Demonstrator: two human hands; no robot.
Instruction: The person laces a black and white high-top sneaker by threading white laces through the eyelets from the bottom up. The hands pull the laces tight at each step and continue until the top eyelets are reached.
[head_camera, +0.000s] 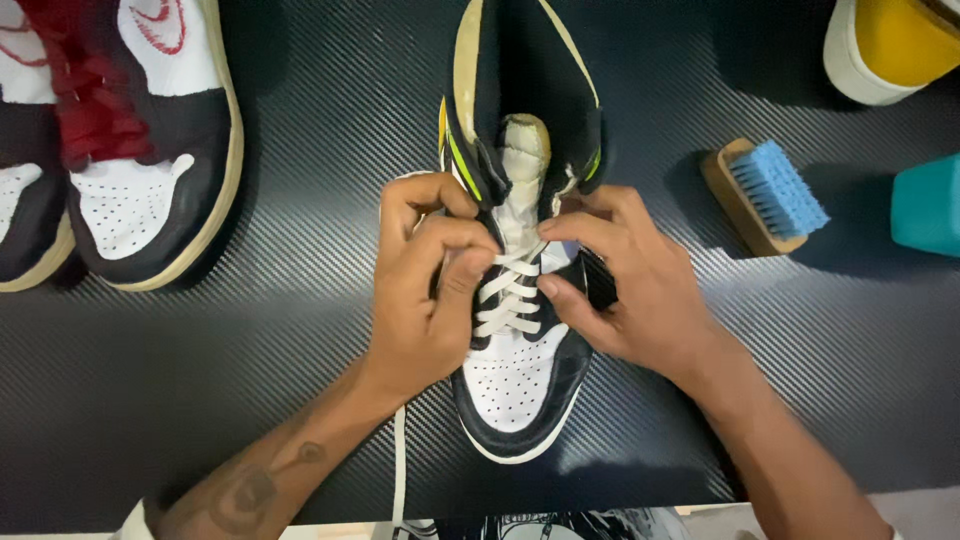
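Note:
A black, white and yellow high-top sneaker (520, 380) stands in the middle of the dark mat, toe toward me. Cream laces (508, 295) cross its front. My left hand (425, 290) grips the shoe's left side, its fingers pinching the lace near the upper eyelets. My right hand (620, 285) holds the right side, thumb and forefinger on the lace by the tongue (524, 165). A loose lace end (399, 470) hangs down toward me below my left wrist.
Two black, white and red sneakers (150, 150) lie at the top left. A wooden brush with blue bristles (765, 195) rests to the right, a teal container (928, 205) beyond it, and a yellow and white shoe (885, 45) at the top right. The mat (250, 380) has a woven carbon pattern.

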